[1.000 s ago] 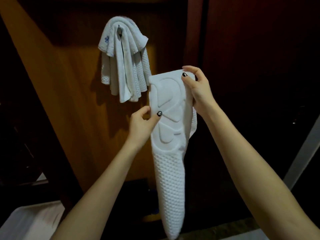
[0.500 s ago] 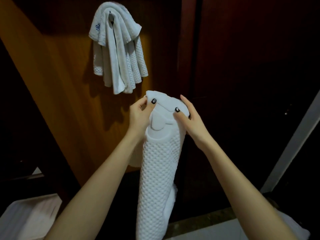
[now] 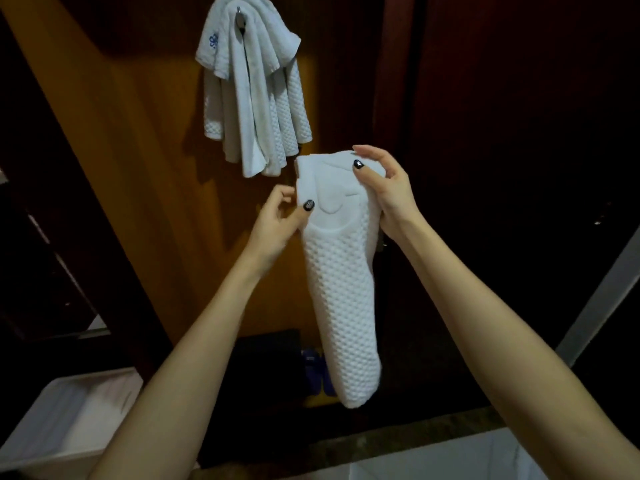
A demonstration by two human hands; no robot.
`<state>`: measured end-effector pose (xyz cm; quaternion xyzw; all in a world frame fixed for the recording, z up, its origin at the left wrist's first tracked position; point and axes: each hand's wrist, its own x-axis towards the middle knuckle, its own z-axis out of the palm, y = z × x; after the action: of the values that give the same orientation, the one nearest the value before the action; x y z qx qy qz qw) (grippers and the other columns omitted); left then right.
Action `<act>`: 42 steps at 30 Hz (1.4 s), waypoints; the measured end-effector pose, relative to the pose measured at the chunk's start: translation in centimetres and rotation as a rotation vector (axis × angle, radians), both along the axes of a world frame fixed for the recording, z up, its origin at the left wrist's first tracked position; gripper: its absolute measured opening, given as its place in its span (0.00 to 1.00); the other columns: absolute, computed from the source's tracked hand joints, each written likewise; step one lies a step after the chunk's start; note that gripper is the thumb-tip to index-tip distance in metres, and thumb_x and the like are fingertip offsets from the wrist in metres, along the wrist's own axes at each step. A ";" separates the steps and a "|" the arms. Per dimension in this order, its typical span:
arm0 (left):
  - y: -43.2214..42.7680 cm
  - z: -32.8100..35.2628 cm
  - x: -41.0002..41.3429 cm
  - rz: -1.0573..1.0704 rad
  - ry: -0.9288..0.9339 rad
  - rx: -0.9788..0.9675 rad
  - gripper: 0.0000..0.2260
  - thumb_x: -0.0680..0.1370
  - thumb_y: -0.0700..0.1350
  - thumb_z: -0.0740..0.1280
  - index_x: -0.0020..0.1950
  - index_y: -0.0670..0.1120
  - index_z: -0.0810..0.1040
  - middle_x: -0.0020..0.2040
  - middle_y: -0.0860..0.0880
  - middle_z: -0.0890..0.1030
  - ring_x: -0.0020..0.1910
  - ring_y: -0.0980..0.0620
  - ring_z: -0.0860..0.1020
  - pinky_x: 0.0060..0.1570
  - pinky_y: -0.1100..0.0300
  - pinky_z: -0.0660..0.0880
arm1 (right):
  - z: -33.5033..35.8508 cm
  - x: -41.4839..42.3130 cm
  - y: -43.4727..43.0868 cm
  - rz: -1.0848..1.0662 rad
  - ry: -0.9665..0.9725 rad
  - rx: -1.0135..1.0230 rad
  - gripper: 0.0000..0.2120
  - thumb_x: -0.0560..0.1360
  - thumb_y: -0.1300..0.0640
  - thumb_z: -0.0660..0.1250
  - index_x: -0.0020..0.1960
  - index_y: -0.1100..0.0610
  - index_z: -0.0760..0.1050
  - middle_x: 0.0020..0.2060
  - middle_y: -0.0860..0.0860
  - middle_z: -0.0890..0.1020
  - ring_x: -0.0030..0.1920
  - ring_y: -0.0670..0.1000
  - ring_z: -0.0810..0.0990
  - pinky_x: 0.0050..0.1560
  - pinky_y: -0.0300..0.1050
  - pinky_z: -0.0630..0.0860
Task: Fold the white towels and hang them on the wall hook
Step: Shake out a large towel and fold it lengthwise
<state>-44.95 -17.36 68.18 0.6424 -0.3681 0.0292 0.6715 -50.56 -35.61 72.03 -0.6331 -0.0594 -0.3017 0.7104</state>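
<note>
While the hung towel [image 3: 252, 98] drapes the wall hook [image 3: 239, 19], the folded towel [image 3: 341, 289] is pinched at its top by left hand [image 3: 277, 223] and right hand [image 3: 388, 192] fingers; hanging it remains.

A folded towel [image 3: 341, 289], white with a waffle weave and a smooth embossed band near its top, hangs upright as one long narrow strip. The left hand [image 3: 277, 223] pinches its upper left edge and the right hand [image 3: 388, 192] grips its top right. Up and left, the hung towels [image 3: 254, 98] drape bunched over the metal wall hook [image 3: 240, 19], one bearing a blue emblem.
</note>
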 end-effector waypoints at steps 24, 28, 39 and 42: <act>1.7 -6.3 -2.6 -0.109 0.055 0.351 0.09 0.72 0.39 0.72 0.50 0.49 0.79 0.46 0.56 0.82 0.48 0.60 0.79 0.47 0.66 0.75 | -0.3 0.7 -3.2 0.077 0.064 0.183 0.11 0.79 0.59 0.65 0.60 0.51 0.75 0.50 0.51 0.83 0.48 0.48 0.84 0.46 0.44 0.81; 2.0 -8.2 -3.0 0.041 -0.137 0.523 0.10 0.76 0.46 0.66 0.56 0.50 0.72 0.53 0.53 0.78 0.51 0.55 0.77 0.49 0.54 0.75 | -0.8 0.8 -3.1 0.036 0.089 0.199 0.11 0.79 0.60 0.65 0.60 0.51 0.75 0.50 0.52 0.83 0.47 0.48 0.84 0.45 0.45 0.81; 2.9 -10.8 -3.2 -0.087 0.271 0.451 0.20 0.76 0.54 0.67 0.36 0.36 0.79 0.40 0.48 0.74 0.41 0.57 0.75 0.45 0.68 0.68 | -0.3 0.0 -3.8 0.179 0.061 0.336 0.10 0.79 0.60 0.64 0.59 0.53 0.74 0.51 0.53 0.81 0.48 0.51 0.83 0.50 0.48 0.80; 3.9 -10.2 -1.8 -0.037 0.241 0.409 0.05 0.73 0.43 0.72 0.37 0.46 0.83 0.41 0.47 0.75 0.42 0.56 0.74 0.46 0.64 0.68 | -0.3 -0.2 -3.8 0.185 0.080 0.376 0.10 0.78 0.62 0.63 0.59 0.55 0.74 0.49 0.53 0.80 0.48 0.52 0.81 0.52 0.50 0.79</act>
<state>-46.78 -13.50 57.93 0.7573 -0.2952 -0.1350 0.5668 -50.73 -39.42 71.71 -0.4928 -0.0318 -0.2154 0.8425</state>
